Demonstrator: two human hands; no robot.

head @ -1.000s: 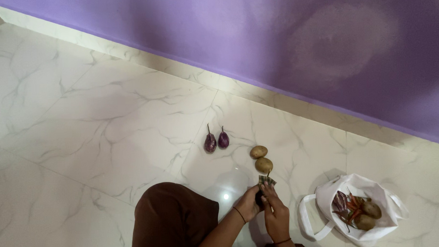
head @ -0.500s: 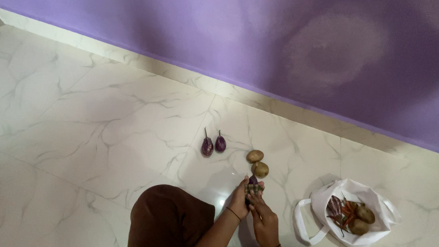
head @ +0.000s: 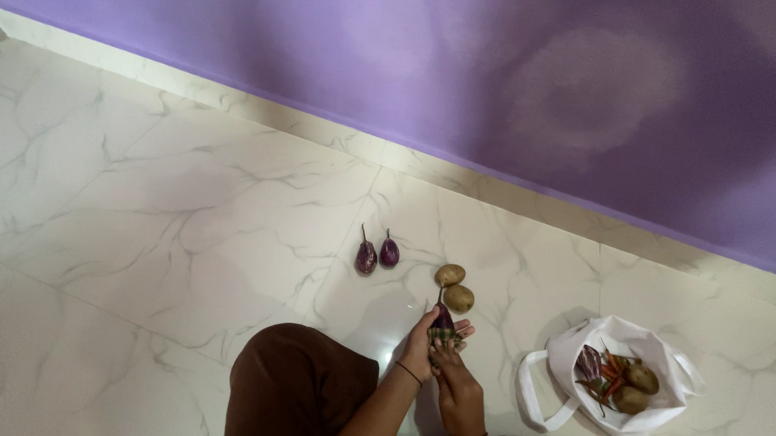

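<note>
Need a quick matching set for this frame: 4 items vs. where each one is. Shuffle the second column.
Items:
1. two small eggplants
2. two potatoes
3. white bag
4. single eggplant

Places:
A. held in both hands
B. on the floor at right, holding vegetables
C. side by side on the floor, nearest the wall
D. on the floor just beyond the hands

Pairs: 1-C, 2-D, 3-B, 4-A

Counting it up: two small eggplants on the floor [head: 377,254], a third eggplant in hand [head: 442,318], two potatoes [head: 454,287] beside them, and one white bag [head: 573,351] with more veg.
</note>
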